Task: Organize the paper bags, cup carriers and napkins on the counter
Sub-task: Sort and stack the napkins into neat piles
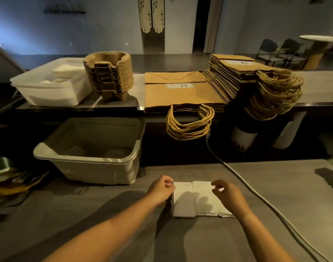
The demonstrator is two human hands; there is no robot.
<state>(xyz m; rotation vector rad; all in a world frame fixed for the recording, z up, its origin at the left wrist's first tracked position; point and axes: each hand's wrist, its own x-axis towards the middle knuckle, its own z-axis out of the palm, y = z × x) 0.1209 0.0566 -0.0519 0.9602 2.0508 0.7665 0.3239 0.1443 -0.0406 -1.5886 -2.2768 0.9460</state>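
Two hands show low in the frame: left hand (161,190) and right hand (229,194). Two napkin stacks (182,203) lie between them. Upper left stands one tower of cup carriers (108,76). There are two piles of paper bags: flat pile (180,91) centre, taller pile (230,76) right. Two tubs: white tub (48,97), grey tub (97,173). One cable (247,190).

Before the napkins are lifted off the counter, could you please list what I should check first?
1. White folded paper napkins lie flat in two touching piles: ok.
2. Left hand at their left edge, grip: cannot tell.
3. Right hand at their right edge, grip: cannot tell.
4. Beige plastic bin open-topped, room inside: ok.
5. White cable lies apart from the napkins: ok.
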